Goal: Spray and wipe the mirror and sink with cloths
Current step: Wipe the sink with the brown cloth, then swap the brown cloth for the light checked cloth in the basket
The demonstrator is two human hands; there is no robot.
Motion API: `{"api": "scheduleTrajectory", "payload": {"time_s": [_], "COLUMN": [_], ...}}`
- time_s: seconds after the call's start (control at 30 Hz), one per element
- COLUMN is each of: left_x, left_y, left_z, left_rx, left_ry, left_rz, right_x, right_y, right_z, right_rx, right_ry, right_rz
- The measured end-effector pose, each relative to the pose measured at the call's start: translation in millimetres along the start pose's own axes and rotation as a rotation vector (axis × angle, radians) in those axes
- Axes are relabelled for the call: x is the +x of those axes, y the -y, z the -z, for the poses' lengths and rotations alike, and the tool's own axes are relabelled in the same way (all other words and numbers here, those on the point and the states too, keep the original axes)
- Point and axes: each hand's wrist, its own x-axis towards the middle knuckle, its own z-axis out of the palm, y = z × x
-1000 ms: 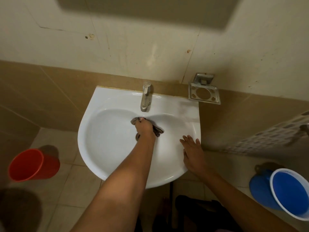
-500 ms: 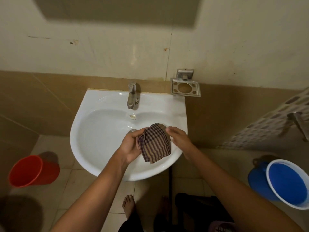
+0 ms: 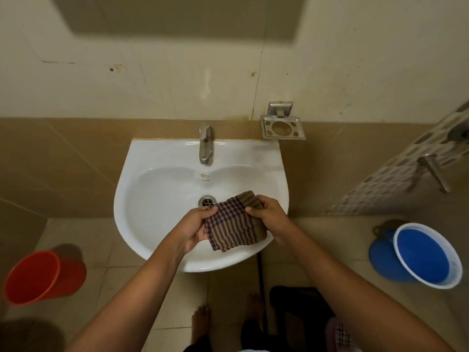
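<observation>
**A:** From the head camera, what's the room showing you?

**B:** You're standing over a white sink (image 3: 162, 199) that's hanging on a wall tiled brown below and cream above. A metal tap (image 3: 205, 146) is sitting at the back rim, and the drain (image 3: 207, 200) is lying open in the middle of the basin. A steel soap holder (image 3: 282, 128) is jutting from the wall just right of the tap. An orange bucket (image 3: 43, 278) is standing on the floor tiles to your left, a blue bucket (image 3: 426, 255) to your right, and your bare foot (image 3: 200, 318) is showing below the basin.

**A:** And the cloth?

**B:** The cloth (image 3: 234, 222) is looking checked, brown with purple lines, folded into a rough rectangle of several layers. Its far corner is looking plainer and olive-brown.

**A:** Where is it sitting against my grip?

**B:** You're holding it above the front right part of the basin, just this side of the drain. Your left hand (image 3: 195, 227) is pinching its left edge, thumb on top and fingers curling underneath. Your right hand (image 3: 271, 214) is gripping the right edge near the far corner, fingers bending over the fabric. The cloth is stretching between the two hands, its near corner hanging over the front rim. Whether it's touching the porcelain, I cannot tell.
</observation>
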Motion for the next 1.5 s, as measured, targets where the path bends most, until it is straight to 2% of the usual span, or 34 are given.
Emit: {"api": "scheduleTrajectory", "payload": {"time_s": [0.13, 0.27, 0.4, 0.53, 0.7, 0.9, 1.07, 1.13, 1.2, 1.3, 1.33, 1.5], "left_x": [-5.4, -11.8, -28.0, -41.5, -57.8, -73.0, -72.0, -69.5, -67.1, -55.8, -49.9, -31.7], "left_y": [0.8, -4.7, -12.7, -13.4, 1.7, 31.6, 53.4, 62.4, 76.3, 104.4, 115.3, 173.8], "left_z": [10.2, 1.7, -25.3, -57.7, -107.2, -155.3, -191.7, -211.0, -234.1, -261.1, -268.3, -295.9], "left_rx": [0.079, 0.157, 0.144, 0.085, 0.1, 0.132, 0.324, 0.477, 0.666, 0.831, 0.887, 1.067], "left_ry": [-0.034, -0.081, -0.028, 0.018, 0.155, 0.424, 0.656, 0.648, 0.572, 0.508, 0.525, 0.711], "left_rz": [0.062, 0.041, -0.026, -0.019, 0.014, 0.166, 0.29, 0.285, 0.194, 0.044, 0.03, 0.17], "right_x": [-14.6, -33.1, -57.0, -83.5, -109.3, -131.2, -160.1, -173.7, -188.6, -209.8, -217.1, -253.6], "right_y": [-11.5, -18.7, -16.4, -19.2, -31.9, -61.7, -96.6, -111.6, -126.7, -147.1, -154.1, -184.8], "right_z": [-19.8, -33.1, -45.2, -59.8, -63.2, -32.5, 11.8, 29.3, 47.3, 72.0, 80.2, 116.8], "right_rx": [-0.162, -0.321, -0.372, -0.365, -0.371, -0.131, 0.108, 0.246, 0.418, 0.65, 0.716, 0.943], "right_ry": [-0.159, -0.34, -0.448, -0.565, -0.749, -0.888, -1.032, -1.089, -1.117, -1.11, -1.101, -1.085], "right_rz": [0.052, 0.133, 0.169, 0.188, 0.22, 0.077, -0.015, -0.019, 0.002, -0.002, -0.004, -0.039]}}
